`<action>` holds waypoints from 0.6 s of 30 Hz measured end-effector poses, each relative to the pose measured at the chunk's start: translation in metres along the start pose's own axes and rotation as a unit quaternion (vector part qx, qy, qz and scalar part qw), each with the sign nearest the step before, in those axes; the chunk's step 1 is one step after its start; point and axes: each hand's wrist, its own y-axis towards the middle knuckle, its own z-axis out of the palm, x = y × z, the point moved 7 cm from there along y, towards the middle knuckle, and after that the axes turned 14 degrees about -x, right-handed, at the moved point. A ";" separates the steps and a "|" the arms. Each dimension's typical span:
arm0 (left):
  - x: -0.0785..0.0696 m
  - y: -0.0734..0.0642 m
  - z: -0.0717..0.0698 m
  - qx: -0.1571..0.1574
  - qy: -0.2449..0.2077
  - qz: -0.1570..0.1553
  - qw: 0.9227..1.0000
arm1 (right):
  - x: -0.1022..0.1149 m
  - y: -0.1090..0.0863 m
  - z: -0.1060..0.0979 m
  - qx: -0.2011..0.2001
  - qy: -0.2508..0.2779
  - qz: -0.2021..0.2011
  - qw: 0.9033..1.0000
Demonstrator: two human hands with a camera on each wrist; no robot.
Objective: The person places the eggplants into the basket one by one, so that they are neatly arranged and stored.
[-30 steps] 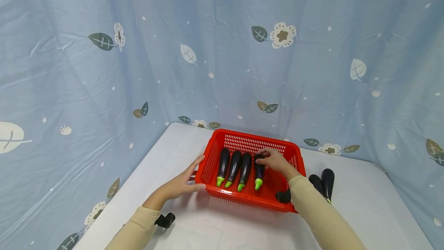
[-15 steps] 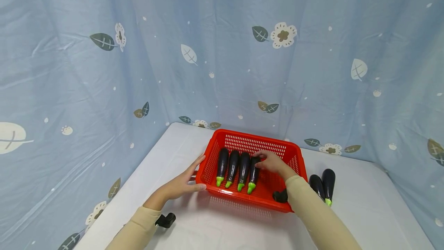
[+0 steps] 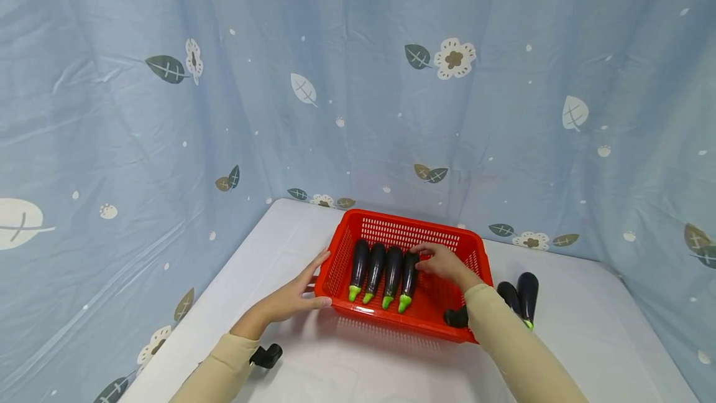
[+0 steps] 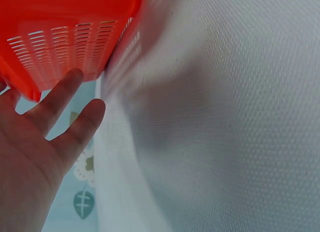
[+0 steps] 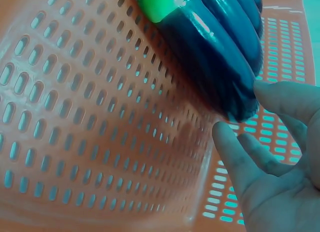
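Note:
Several dark purple eggplants with green stem ends lie side by side in a red plastic basket (image 3: 414, 221). My right hand (image 3: 445, 264) is inside the basket at the far end of the rightmost eggplant (image 3: 409, 282). In the right wrist view, the fingers of that hand (image 5: 282, 162) are spread, with one fingertip right at the end of the nearest eggplant (image 5: 205, 54). My left hand (image 3: 284, 301) is at the basket's left end, thumb along the near rim. Its fingers (image 4: 70, 92) reach straight out beside the basket wall (image 4: 70, 42) in the left wrist view.
Two more eggplants (image 3: 527, 296) lie on the white table (image 3: 593, 334) to the right of the basket. Black wrist devices show by the left sleeve (image 3: 266, 356) and the right sleeve (image 3: 457, 316). A blue patterned curtain (image 3: 358, 92) hangs behind and at the sides.
The rightmost eggplant in the basket shifted left against the others, moved by my right hand. Since then the right hand has drawn slightly right, off it. The left hand has stayed put.

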 end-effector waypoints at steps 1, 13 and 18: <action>0.000 0.000 0.000 0.000 0.000 -0.001 1.000 | 0.001 0.000 -0.001 0.001 0.002 -0.004 1.000; 0.000 -0.001 0.001 -0.003 0.002 -0.003 1.000 | 0.005 -0.003 -0.013 -0.028 0.023 0.002 0.999; 0.000 -0.002 0.000 -0.004 0.006 -0.006 1.000 | 0.007 -0.002 -0.017 -0.037 0.032 -0.004 0.999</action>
